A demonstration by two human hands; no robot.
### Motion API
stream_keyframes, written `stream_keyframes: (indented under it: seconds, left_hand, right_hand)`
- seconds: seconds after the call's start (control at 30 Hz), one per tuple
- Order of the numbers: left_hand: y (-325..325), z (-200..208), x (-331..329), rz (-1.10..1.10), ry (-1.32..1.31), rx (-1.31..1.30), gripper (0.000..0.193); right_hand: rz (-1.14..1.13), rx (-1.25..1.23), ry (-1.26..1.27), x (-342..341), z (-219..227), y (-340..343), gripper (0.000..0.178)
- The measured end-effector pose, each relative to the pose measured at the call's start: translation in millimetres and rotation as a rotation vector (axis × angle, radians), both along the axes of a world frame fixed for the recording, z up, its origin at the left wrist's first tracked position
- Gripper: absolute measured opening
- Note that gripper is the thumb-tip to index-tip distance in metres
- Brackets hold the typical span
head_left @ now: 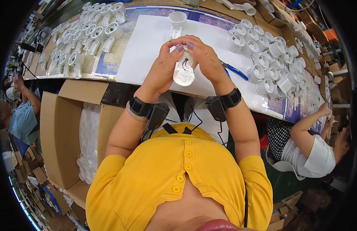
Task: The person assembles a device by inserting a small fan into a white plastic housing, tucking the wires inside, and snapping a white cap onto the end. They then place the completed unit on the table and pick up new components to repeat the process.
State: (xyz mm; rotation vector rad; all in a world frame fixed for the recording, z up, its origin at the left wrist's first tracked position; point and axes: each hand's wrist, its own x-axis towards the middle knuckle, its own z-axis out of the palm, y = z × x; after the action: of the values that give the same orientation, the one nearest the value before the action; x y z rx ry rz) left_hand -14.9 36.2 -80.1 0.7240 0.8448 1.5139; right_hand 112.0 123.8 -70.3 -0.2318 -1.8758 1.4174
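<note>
Both my hands are closed around a white plastic housing [183,77] above the near part of the white work sheet. My left hand [167,63] grips its left side and my right hand [207,61] its right, with the thumbs together near its top. Thin red and black wires show in the housing's opening. Fingers hide its upper part. Just beyond my fingertips stands a white cup-shaped part with a flat arm [177,18]. Blue-handled pliers [237,71] lie to the right of my right hand.
Many white cup-shaped parts [276,49] crowd the table's right side. More cups with arms [98,33] stand at the left, some with green boards inside. An open cardboard box [67,134] holding white parts is at my left. People sit at far left and right.
</note>
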Motion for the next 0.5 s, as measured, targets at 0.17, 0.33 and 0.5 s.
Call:
stream_keyframes:
  seconds: [0.17, 0.33, 0.5]
  left_hand:
    - [5, -1, -5, 0.070, 0.075, 0.068, 0.042]
    - [5, 1, -12, 0.285, 0.440, 0.145, 0.041]
    - [-1, 8, -11, 0.359, 0.585, 0.139, 0.043]
  right_hand:
    - [-0.198, 0.198, -0.017, 5, 14, -1, 0.027]
    - [-0.257, 0.350, -0.338, 22, 51, -12, 0.017]
    - [-0.335, 0.571, -0.620, 19, 58, -18, 0.017]
